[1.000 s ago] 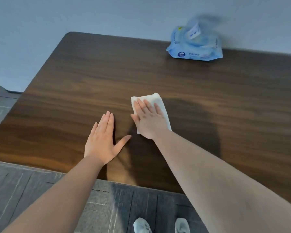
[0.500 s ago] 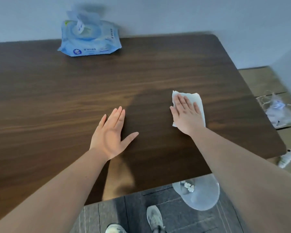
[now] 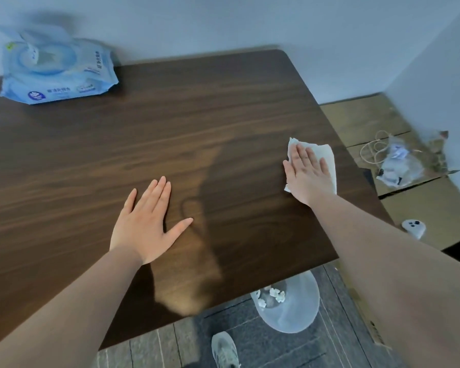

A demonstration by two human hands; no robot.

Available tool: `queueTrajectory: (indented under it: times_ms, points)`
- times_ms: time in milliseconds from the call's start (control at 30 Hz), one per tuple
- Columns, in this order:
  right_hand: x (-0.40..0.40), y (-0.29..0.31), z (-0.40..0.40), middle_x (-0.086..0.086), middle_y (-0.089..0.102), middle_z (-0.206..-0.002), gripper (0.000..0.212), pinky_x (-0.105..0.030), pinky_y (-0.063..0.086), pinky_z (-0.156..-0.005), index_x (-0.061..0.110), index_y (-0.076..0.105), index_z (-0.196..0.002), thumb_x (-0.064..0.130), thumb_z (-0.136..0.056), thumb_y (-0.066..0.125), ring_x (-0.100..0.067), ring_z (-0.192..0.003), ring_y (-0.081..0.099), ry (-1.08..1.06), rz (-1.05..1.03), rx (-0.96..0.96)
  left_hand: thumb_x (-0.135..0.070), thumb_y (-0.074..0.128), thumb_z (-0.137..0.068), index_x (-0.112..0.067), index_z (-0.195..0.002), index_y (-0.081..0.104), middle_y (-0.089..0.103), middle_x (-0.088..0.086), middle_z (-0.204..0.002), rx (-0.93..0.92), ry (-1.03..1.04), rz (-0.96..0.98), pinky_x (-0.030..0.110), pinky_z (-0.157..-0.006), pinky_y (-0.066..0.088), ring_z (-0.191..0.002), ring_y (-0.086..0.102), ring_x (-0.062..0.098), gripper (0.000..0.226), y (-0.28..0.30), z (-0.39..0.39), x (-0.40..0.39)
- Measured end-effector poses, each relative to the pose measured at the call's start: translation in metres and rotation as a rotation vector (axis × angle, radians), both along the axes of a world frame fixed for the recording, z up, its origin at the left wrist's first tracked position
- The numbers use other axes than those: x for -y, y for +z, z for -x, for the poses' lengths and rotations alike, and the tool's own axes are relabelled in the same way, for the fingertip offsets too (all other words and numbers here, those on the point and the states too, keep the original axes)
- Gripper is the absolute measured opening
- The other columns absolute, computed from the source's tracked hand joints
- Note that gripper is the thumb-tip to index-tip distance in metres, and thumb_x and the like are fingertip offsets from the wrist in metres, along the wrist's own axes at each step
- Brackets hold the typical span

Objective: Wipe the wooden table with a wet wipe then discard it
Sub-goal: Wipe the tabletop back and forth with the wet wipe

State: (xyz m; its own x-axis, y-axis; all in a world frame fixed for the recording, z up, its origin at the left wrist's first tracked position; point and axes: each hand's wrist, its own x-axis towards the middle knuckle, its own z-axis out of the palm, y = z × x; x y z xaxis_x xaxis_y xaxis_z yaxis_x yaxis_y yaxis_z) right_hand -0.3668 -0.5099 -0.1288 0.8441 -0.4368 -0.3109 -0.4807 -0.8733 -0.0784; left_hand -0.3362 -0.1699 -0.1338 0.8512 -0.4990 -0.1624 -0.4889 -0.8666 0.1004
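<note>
The dark wooden table (image 3: 170, 134) fills most of the view. My right hand (image 3: 307, 176) lies flat on a white wet wipe (image 3: 327, 155), pressing it onto the table close to the right edge. My left hand (image 3: 149, 221) rests palm down on the wood near the front middle, fingers together and thumb spread, holding nothing. A translucent bin (image 3: 292, 304) with crumpled white wipes inside stands on the floor below the table's front right corner.
A blue wet-wipe pack (image 3: 56, 73) with its lid flipped up lies at the back left by the wall. Cardboard boxes (image 3: 422, 208) to the right carry a plastic bag, a cord and a white controller (image 3: 413, 227). My shoe (image 3: 223, 349) shows on grey floor tiles.
My right hand has slid the wipe to the right across the table, toward its right edge. My view has turned right with it. The left hand stays flat on the wood.
</note>
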Motion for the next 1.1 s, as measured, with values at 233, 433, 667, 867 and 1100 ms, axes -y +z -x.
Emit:
queueTrajectory:
  times_ms: [233, 433, 667, 867, 1100]
  points:
    - [-0.072, 0.001, -0.008, 0.007, -0.01, -0.16, 0.056, -0.039, -0.008, -0.119, 0.024, -0.011, -0.15, 0.043, -0.1, 0.008, -0.013, -0.147, -0.011, 0.1, -0.042, 0.012, -0.075, 0.007, -0.082, -0.019, -0.149, -0.003, -0.009, -0.006, -0.158, -0.07, -0.005, 0.054, 0.035, -0.116, -0.008, -0.143, -0.013, 0.007, 0.088, 0.003, 0.0, -0.002]
    - [-0.202, 0.0, -0.031, 0.009, -0.009, -0.16, 0.056, -0.039, -0.007, -0.118, 0.026, -0.011, -0.15, 0.043, -0.1, 0.008, -0.012, -0.147, -0.012, 0.355, -0.053, 0.057, -0.066, 0.013, -0.087, -0.02, -0.15, -0.002, -0.005, -0.007, -0.158, -0.059, 0.165, 0.143, 0.036, -0.118, -0.004, -0.144, -0.008, 0.008, 0.079, 0.012, 0.02, -0.085]
    - [-0.419, -0.007, -0.053, 0.011, -0.007, -0.161, 0.056, -0.04, -0.005, -0.119, 0.025, -0.008, -0.15, 0.043, -0.1, 0.008, -0.013, -0.147, -0.01, 0.689, -0.114, 0.1, -0.066, 0.008, -0.083, -0.012, -0.15, 0.005, 0.003, 0.001, -0.159, -0.011, 0.611, -0.032, 0.04, -0.118, 0.004, -0.146, 0.0, 0.014, 0.086, 0.012, 0.06, -0.331]
    - [-0.596, -0.011, -0.06, 0.01, 0.004, -0.161, 0.056, -0.04, -0.002, -0.119, 0.024, 0.003, -0.151, 0.044, -0.1, 0.012, -0.012, -0.147, -0.001, 0.966, -0.165, 0.16, -0.075, 0.003, -0.079, -0.013, -0.15, -0.001, -0.003, 0.001, -0.16, -0.03, 0.842, -0.082, 0.04, -0.119, 0.004, -0.146, -0.006, 0.015, 0.094, 0.01, 0.083, -0.436]
    - [-0.733, -0.013, -0.086, 0.01, 0.003, -0.161, 0.055, -0.041, -0.002, -0.119, 0.024, 0.004, -0.152, 0.043, -0.101, 0.013, -0.012, -0.147, 0.001, 1.109, -0.206, 0.147, -0.079, 0.002, -0.075, -0.024, -0.15, 0.004, 0.007, -0.006, -0.159, 0.067, 0.892, 0.049, 0.036, -0.118, -0.001, -0.146, 0.0, 0.01, 0.093, 0.001, 0.083, -0.44]
